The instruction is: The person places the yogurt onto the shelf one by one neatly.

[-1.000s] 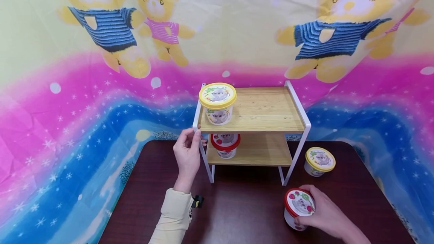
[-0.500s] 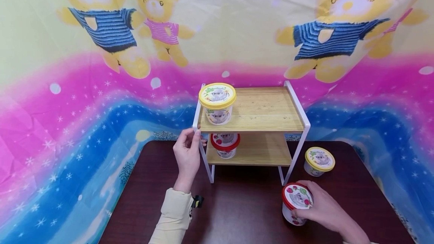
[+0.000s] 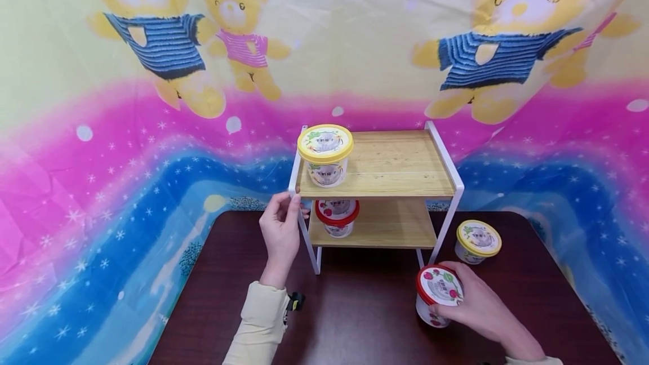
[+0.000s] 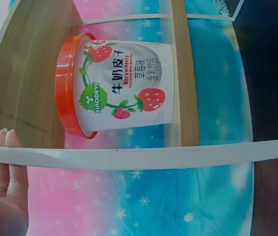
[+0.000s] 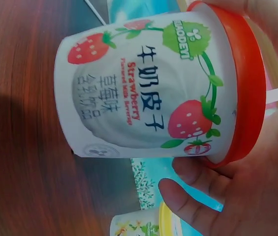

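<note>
My right hand grips a white paper tub with a red lid and strawberry print, fingers round its upper part. The tub is over the table in front of the rack's right leg. With its fingers curled round the white metal frame, my left hand holds the left side of a two-tier wooden rack. Another red-lidded strawberry tub stands on the rack's lower shelf, at the left. Above it, a yellow-lidded tub stands on the top shelf's left end.
A second yellow-lidded tub stands on the dark brown table, right of the rack and behind my right hand. A cloth backdrop with printed bears hangs close behind the table and along its sides.
My right hand has moved up and slightly left in the head view, carrying the red-lidded tub toward the rack. The left hand and the other tubs have stayed in place.
</note>
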